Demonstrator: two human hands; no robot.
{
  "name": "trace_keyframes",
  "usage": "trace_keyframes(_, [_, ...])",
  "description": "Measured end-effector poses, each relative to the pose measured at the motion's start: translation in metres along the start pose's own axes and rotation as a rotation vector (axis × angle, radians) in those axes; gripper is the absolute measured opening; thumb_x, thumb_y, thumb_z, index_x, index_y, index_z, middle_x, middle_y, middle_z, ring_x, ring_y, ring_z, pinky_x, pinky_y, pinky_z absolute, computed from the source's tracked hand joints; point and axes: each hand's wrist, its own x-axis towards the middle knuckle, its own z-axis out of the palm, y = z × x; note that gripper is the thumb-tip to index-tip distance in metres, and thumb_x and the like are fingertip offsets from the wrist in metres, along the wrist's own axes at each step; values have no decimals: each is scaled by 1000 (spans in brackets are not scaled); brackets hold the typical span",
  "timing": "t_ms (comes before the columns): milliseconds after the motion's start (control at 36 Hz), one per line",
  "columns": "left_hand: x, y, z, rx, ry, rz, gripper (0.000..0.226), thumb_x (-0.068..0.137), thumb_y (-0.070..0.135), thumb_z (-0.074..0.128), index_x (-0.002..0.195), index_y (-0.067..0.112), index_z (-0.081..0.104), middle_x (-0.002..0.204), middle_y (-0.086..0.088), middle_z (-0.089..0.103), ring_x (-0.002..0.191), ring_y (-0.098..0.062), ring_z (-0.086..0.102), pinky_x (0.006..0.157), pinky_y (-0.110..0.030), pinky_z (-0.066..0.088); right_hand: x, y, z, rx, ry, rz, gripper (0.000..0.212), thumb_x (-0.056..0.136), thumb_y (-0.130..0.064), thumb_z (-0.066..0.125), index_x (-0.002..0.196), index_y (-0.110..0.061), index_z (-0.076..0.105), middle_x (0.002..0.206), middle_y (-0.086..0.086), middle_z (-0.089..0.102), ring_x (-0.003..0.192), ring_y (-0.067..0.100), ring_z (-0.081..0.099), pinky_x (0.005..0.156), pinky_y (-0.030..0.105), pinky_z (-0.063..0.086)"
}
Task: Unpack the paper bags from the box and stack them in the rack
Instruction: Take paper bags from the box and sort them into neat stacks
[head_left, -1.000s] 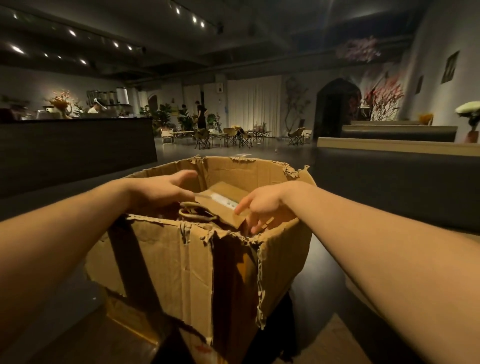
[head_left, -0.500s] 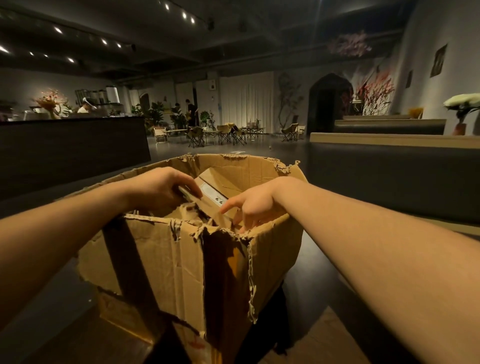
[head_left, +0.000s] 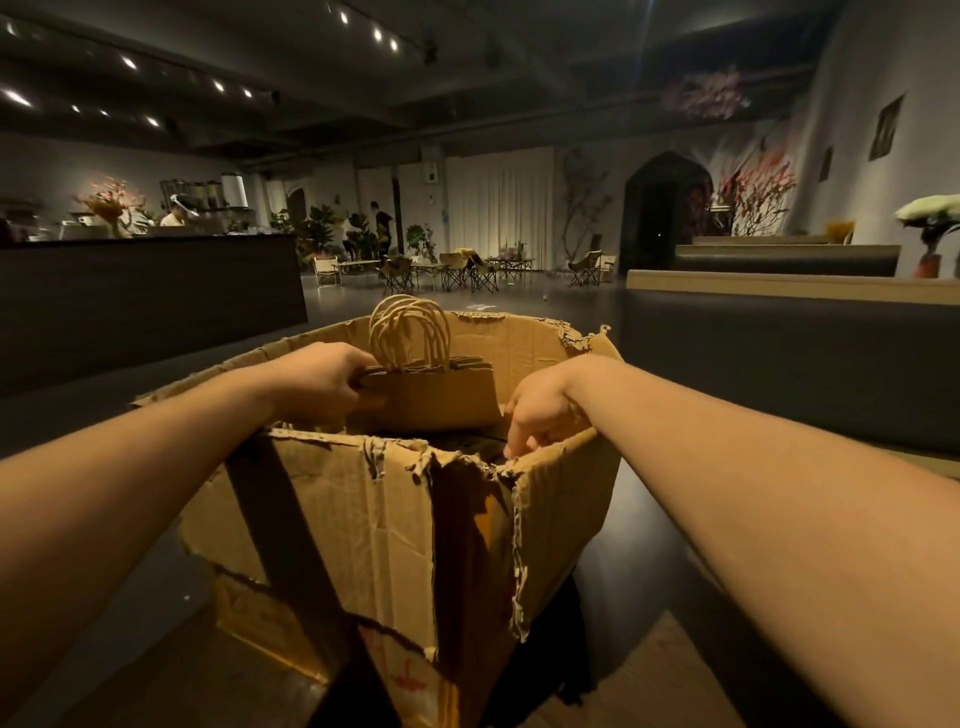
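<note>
Left hand (head_left: 317, 387) now grips a bundle of paper bags (head_left: 431, 397) raised upright above the box (head_left: 363, 519) rim, right hand (head_left: 540, 415) fingers loosely curled inside, empty: extraction underway, rack next.

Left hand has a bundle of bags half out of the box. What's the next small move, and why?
Probably lift the bags straight up until they clear the box rim. The left hand grips their left end, handles up, but their lower part still sits inside. The right hand only rests at the right wall with fingers pointing down, so it could steady the bundle's free end.
</note>
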Motion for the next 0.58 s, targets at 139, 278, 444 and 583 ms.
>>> trace_keyframes(139, [3, -3, 0, 57, -46, -49, 34, 98, 15, 61, 132, 14, 57, 120, -8, 64, 103, -22, 65, 89, -38, 57, 8, 2, -1, 325, 22, 27, 34, 93, -5, 65, 126, 2, 60, 122, 21, 66, 119, 35, 64, 104, 51, 50])
trace_keyframes(278, [5, -4, -1, -39, -34, -63, 38, 100, 13, 58, 137, 17, 51, 119, -8, 61, 96, -24, 66, 71, -30, 57, 13, 7, -3, 566, 71, -71, 31, 93, 8, 58, 122, -3, 60, 126, 20, 60, 112, 33, 68, 101, 46, 53])
trace_keyframes(444, [9, -11, -4, -169, 75, -121, 44, 100, 9, 56, 142, 22, 48, 117, -6, 61, 90, -23, 69, 63, -31, 57, 8, -1, 0, 593, 5, -265, 53, 97, 13, 46, 138, -19, 57, 139, 1, 58, 121, 20, 60, 98, 43, 55])
trace_keyframes(583, [7, -10, -2, -200, 67, -103, 39, 102, 11, 53, 140, 20, 49, 113, -4, 61, 94, -23, 67, 67, -30, 56, 3, -9, 6, 298, -96, -256, 50, 99, 8, 47, 142, -16, 49, 151, 6, 47, 129, 23, 56, 105, 45, 48])
